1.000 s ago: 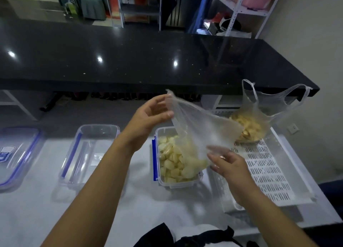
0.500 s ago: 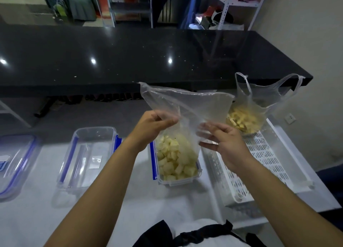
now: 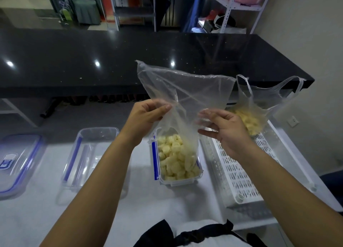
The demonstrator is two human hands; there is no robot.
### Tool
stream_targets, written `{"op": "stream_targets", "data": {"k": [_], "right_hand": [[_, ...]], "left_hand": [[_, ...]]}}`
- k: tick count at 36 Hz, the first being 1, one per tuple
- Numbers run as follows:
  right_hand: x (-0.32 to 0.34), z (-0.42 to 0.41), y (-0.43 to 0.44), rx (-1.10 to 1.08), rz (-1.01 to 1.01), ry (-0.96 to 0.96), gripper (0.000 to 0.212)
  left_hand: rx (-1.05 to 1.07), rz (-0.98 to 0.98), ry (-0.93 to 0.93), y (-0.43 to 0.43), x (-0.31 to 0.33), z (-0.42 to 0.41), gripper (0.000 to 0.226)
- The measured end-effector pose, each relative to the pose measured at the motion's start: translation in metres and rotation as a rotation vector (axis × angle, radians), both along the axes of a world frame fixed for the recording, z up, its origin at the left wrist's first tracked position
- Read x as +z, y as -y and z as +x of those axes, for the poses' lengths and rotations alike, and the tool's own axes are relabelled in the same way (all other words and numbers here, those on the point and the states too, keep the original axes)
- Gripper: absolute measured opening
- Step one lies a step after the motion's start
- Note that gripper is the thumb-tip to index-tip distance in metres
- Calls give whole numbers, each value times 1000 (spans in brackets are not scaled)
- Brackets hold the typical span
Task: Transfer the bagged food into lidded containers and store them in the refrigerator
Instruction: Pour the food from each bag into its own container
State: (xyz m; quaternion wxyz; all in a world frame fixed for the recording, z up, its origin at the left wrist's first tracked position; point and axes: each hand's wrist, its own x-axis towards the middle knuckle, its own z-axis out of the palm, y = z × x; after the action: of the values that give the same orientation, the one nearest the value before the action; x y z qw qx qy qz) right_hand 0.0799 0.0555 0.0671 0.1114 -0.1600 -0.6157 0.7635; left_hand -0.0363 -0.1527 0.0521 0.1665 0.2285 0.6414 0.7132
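Left hand (image 3: 146, 114) and right hand (image 3: 224, 129) pinching clear plastic bag (image 3: 185, 90) above blue-clipped container (image 3: 178, 182) of pale yellow food chunks (image 3: 176, 159), second filled bag (image 3: 248, 120) in white slotted tray (image 3: 237, 172), lid (image 3: 16, 161) label unreadable

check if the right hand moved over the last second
Yes: the right hand rose, from beside the filled container's near end to level with its far rim.

Single view, head-worn, wide-angle. Faces forward and down over white table (image 3: 37, 219). Black counter (image 3: 74, 61) bows across 12 o'clock, wall at 3 o'clock. Close range: left hand (image 3: 146, 116), right hand (image 3: 222, 131) and the clear bag (image 3: 185, 90) they pinch fill centre frame.
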Motion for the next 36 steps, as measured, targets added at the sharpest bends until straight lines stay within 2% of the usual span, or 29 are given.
{"op": "stream_targets", "data": {"k": [5, 9, 14, 19, 21, 25, 29, 33, 36], "right_hand": [[10, -3, -3, 1, -5, -53, 13], [13, 1, -7, -32, -19, -100, 11], [5, 8, -10, -127, 84, 32, 5], [15, 26, -18, -149, 190, -9, 4], [16, 30, -21, -199, 168, 7, 7], [13, 41, -38, -292, 44, 60, 14], [4, 65, -60, -347, 73, 81, 2], [-2, 95, -89, -437, 112, 138, 15], [-7, 121, -113, -463, 154, 201, 10]], "left_hand": [[98, -31, -61, 4, 11, 0, 14], [167, 27, -63, 8, 19, 3, 9], [184, -43, -63, 9, 21, 6, 11], [217, -52, -13, 11, 12, 14, 12], [217, -36, 2, 9, 9, 18, 12], [205, 23, 15, 2, 1, 30, 25], [129, 14, 34, -13, -5, 53, 44], [42, 28, 87, -38, -8, 88, 55], [-62, -6, 85, -59, -14, 117, 63]]}}
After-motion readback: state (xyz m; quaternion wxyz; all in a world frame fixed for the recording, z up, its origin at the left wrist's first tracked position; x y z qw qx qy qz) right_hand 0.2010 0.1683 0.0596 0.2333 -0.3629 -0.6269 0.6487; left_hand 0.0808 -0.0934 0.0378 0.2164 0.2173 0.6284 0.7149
